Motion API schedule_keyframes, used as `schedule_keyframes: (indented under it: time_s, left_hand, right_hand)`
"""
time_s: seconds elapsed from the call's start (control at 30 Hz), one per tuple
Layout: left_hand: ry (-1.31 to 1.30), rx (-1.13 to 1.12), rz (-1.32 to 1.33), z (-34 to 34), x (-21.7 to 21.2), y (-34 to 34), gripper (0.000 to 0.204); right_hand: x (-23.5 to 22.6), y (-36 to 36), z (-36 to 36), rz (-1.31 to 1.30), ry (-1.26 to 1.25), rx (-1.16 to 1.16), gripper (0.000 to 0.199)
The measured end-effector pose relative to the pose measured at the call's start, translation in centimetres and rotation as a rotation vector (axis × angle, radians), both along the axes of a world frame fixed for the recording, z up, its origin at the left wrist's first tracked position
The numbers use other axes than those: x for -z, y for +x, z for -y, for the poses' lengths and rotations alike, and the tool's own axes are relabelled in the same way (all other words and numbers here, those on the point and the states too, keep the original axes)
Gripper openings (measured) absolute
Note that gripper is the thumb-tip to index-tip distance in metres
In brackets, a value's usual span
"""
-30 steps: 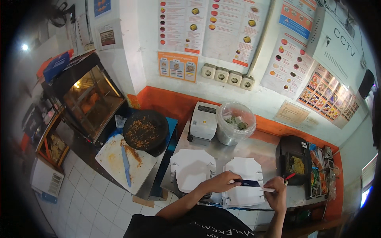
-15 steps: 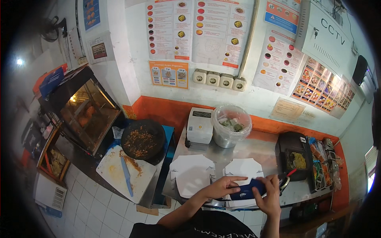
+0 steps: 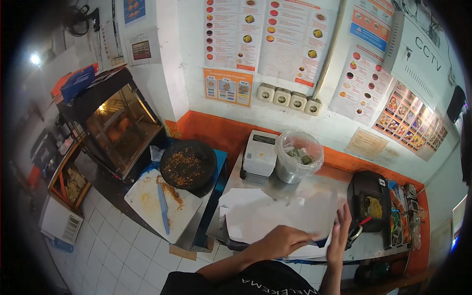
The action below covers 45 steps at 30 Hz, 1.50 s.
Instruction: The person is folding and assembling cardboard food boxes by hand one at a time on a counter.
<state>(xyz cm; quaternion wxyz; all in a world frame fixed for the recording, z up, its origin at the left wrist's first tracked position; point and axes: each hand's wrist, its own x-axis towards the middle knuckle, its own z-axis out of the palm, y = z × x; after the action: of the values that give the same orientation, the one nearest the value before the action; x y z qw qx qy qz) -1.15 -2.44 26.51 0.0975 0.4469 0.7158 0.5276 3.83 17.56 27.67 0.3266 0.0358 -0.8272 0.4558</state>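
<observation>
The white paper sheets [image 3: 275,216] lie blurred on the steel counter [image 3: 319,184], so their count cannot be told. The left hand [image 3: 282,241] rests on their near edge, fingers curled, grip hard to make out. The right hand [image 3: 340,236] stands edge-up beside them, fingers straight and together. Behind stand one white printer [image 3: 259,153] and one clear tub [image 3: 297,157]; four white sockets [image 3: 290,98] sit under the wall posters [image 3: 265,34]

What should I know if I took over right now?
Left hand: flat on the white paper sheets, pressing them to the steel counter.
Right hand: open, fingers up, at the sheets' right edge, holding nothing I can see.
Nearby: white label printer, clear plastic tub, black tray with yellow food. Board and blue knife lie left.
Done: sheets spread out. Left: cannot tell.
</observation>
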Motion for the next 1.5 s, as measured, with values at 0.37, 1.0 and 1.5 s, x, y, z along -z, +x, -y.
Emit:
schedule_keyframes:
  time_s: [0.37,1.0,1.5]
  left_hand:
    - [0.677,0.123,0.775,-0.5,6.0,-1.5,0.050]
    - [0.854,-0.501,0.674,-0.6,7.0,-1.4,0.027]
    - [0.093,-0.281,0.338,1.1,8.5,-0.7,0.061]
  right_hand:
    - [0.4,-0.2,-0.8,-0.138,0.100,-0.281,0.011]
    - [-0.5,-1.4,2.5,0.075,0.483,-0.584,0.030]
    - [9.4,-4.4,5.1,0.429,-0.202,-0.236,0.057]
